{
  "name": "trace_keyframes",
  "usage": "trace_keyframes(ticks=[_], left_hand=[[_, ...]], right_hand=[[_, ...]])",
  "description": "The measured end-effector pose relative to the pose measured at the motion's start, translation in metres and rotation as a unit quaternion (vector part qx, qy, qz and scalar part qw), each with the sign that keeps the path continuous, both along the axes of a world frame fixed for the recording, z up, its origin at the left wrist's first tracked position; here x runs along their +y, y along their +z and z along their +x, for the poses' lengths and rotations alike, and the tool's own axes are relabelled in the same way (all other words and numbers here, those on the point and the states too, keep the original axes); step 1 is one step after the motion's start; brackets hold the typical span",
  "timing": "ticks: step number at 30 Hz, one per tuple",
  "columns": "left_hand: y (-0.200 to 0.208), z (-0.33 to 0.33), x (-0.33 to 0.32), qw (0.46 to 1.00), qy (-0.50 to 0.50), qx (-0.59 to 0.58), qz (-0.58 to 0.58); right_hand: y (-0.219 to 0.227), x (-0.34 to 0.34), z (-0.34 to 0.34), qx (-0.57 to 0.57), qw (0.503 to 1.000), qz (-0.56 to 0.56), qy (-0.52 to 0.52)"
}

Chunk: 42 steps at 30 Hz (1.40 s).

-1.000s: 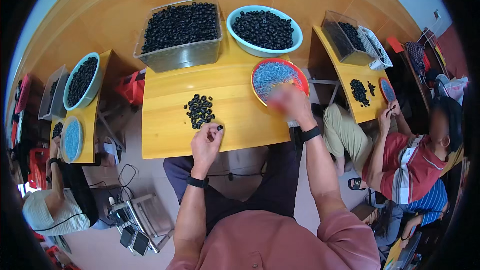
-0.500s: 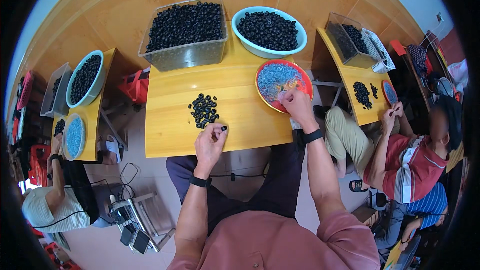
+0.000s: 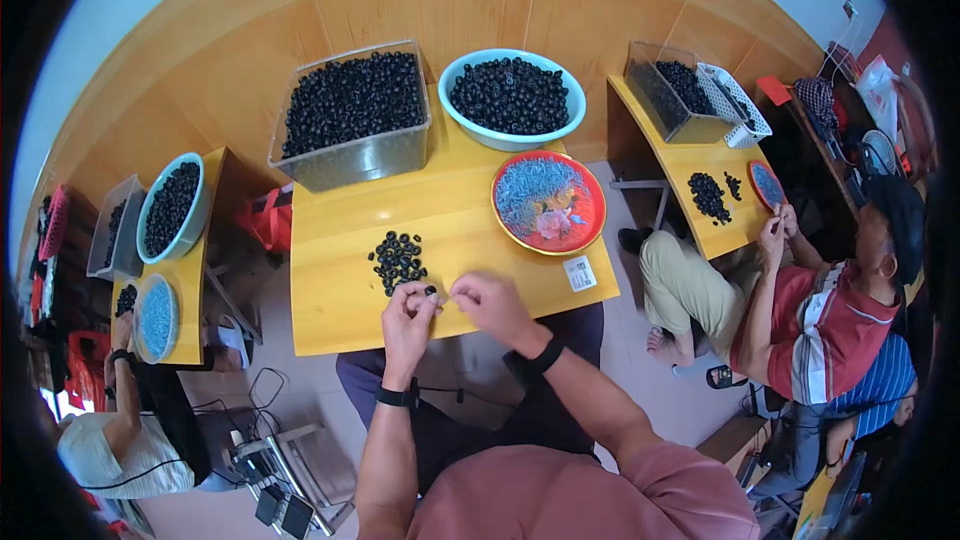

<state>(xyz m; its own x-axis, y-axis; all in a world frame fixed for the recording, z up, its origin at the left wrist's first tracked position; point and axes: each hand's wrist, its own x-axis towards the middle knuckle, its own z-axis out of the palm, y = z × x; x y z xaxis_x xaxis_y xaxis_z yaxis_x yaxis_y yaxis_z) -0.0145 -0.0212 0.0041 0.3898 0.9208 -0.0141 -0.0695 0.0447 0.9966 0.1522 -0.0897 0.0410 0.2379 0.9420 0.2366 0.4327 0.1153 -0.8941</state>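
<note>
Pinching left hand (image 3: 407, 328): its grip holds one black piece (image 3: 430, 291) at the fingertips, left of the red dish (image 3: 592, 205) and nearer the wearer than it.
Right hand (image 3: 492, 308): just beside the left hand, on the near left of the red dish; blurred, its grip looks narrow, and whether anything is in it I cannot tell.
Red dish: on the yellow worktop (image 3: 345, 290), with thin blue pieces (image 3: 535, 188) heaped over its far left part and a flower print showing on the near part.
Loose black pieces (image 3: 397, 258): scattered in a small patch on the worktop, left of the red dish and well apart from it.
Clear tub (image 3: 350, 175): beyond the red dish and to its left, full of black pieces.
Pale blue basin (image 3: 570, 110): just beyond the red dish, also heaped with black pieces.
White card (image 3: 579, 273): near right of the red dish.
Striped-shirt co-worker (image 3: 820, 325): well to the red dish's right, hands together.
Pale-shirt co-worker (image 3: 125, 440): far left of the red dish.
</note>
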Motion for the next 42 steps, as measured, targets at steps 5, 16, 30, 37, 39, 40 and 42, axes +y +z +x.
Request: trace_keyframes(ticks=[5, 16, 30, 37, 39, 40, 42], left_hand=[[0.004, -0.002, 0.003, 1.000, 0.000, 0.009, 0.006], [-0.001, 0.000, -0.001, 0.999, 0.012, 0.047, 0.011], [-0.007, -0.001, 0.001, 0.997, 0.011, 0.073, 0.028], [-0.005, 0.005, 0.005, 0.998, -0.009, 0.057, 0.000], [0.000, 0.007, 0.006, 0.997, -0.013, 0.070, -0.010], [-0.001, 0.007, 0.006, 0.997, -0.012, 0.071, -0.011], [-0.003, 0.006, 0.007, 0.998, -0.011, 0.056, -0.005]], right_hand=[[-0.001, 0.006, -0.028, 0.020, 0.999, 0.025, -0.025], [-0.016, 0.007, -0.017, -0.133, 0.991, 0.021, -0.020], [-0.029, 0.017, -0.003, -0.064, 0.997, 0.011, -0.036], [-0.027, 0.014, -0.008, -0.065, 0.997, 0.044, -0.005], [-0.029, 0.012, -0.009, -0.046, 0.998, 0.033, -0.008], [-0.029, 0.012, -0.010, -0.027, 0.999, 0.026, -0.008], [-0.031, 0.011, -0.011, -0.006, 1.000, 0.017, 0.002]])
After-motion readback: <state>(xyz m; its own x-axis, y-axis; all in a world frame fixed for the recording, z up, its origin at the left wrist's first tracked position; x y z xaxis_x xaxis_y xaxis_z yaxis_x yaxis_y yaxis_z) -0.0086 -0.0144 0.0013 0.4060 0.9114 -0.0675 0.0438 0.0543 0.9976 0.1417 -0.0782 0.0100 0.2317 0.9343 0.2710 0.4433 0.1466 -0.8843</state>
